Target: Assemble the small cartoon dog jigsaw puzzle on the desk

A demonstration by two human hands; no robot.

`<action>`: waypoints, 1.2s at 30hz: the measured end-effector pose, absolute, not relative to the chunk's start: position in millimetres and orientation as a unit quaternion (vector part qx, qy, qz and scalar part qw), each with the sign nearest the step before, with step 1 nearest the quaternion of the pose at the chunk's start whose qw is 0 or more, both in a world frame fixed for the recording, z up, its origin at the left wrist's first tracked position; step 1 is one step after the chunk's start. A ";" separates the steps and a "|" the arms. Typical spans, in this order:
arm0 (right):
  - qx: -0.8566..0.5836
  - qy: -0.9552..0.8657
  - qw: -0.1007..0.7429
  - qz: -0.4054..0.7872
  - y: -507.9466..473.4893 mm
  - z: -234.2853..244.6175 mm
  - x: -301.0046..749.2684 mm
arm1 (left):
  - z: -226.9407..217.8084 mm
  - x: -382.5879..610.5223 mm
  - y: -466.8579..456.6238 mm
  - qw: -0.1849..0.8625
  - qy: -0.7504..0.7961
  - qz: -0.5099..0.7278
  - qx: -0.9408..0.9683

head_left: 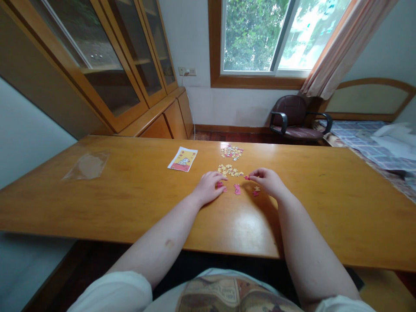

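Observation:
My right hand [267, 180] is closed in a pinch on a small pink puzzle piece [247, 177], just off the near edge of a loose heap of pale yellow puzzle pieces [229, 170]. Resting low on the table, my left hand [209, 187] has its thumb and fingers apart around some pink pieces [220, 184], which it partly hides. Between the hands lies a pink joined-looking strip of pieces [237, 189]. Below my right hand are a yellow piece [257, 189] and a pink piece [255, 193], close together.
A second heap of mixed puzzle pieces [232, 151] lies farther back. Left of it is a yellow and pink picture card [183, 159]. A clear plastic bag [89, 166] lies on the left of the wooden table [146, 208]. Behind the table stand a cabinet [175, 115] and an armchair [294, 115].

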State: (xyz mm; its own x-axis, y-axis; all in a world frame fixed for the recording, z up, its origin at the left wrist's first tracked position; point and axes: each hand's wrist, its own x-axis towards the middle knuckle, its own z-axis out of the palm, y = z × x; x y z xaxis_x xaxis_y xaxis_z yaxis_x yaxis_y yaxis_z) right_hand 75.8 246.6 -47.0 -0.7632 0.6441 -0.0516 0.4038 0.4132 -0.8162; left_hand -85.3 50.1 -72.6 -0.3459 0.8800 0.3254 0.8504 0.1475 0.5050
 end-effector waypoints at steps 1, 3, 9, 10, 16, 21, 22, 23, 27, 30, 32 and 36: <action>-0.310 -0.817 0.138 0.467 244.4 -48.3 74.2 | -72.0 -84.3 50.2 0.018 0.750 0.321 0.578; -0.306 -0.792 0.119 0.515 237.0 -50.8 71.1 | -71.1 -82.2 50.4 0.005 0.737 0.327 0.591; -0.220 -0.747 0.089 0.621 214.6 -52.4 63.8 | -69.4 -77.9 51.1 -0.028 0.715 0.341 0.609; -0.204 -0.738 0.089 0.637 213.3 -53.3 62.8 | -69.4 -77.8 51.1 -0.031 0.715 0.343 0.609; -0.186 -0.733 0.081 0.649 212.8 -62.8 59.6 | -72.9 -80.0 51.1 -0.035 0.715 0.351 0.604; -0.202 -0.746 0.073 0.630 207.0 -66.6 57.2 | -73.8 -80.1 50.8 -0.031 0.718 0.339 0.608; -0.203 -0.752 0.070 0.624 205.2 -66.9 56.3 | -73.0 -79.6 50.7 -0.029 0.720 0.337 0.606; -0.204 -0.756 0.067 0.618 203.8 -66.9 55.6 | -72.0 -78.9 50.6 -0.028 0.723 0.335 0.603; -0.247 -0.803 0.089 0.535 213.2 -61.7 60.1 | -69.0 -77.5 50.0 -0.030 0.735 0.331 0.591; -0.342 -0.871 0.089 0.341 240.7 -53.8 74.8 | -70.2 -79.3 49.6 -0.038 0.744 0.342 0.573; -0.412 -0.879 0.010 0.240 261.9 -50.7 85.8 | -72.0 -81.5 49.4 -0.039 0.747 0.352 0.562; -0.406 -0.881 -0.085 0.229 284.3 -54.7 94.9 | -73.8 -84.8 49.4 -0.039 0.749 0.360 0.555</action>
State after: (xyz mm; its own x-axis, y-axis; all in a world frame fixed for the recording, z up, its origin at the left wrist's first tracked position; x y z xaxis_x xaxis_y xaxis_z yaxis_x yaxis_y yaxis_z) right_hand 94.9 284.3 -54.7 -0.6554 0.6764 -0.3360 0.7544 0.5653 -0.3335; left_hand -84.8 49.4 -73.8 -0.3806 0.8035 0.4578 0.8594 0.1246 0.4958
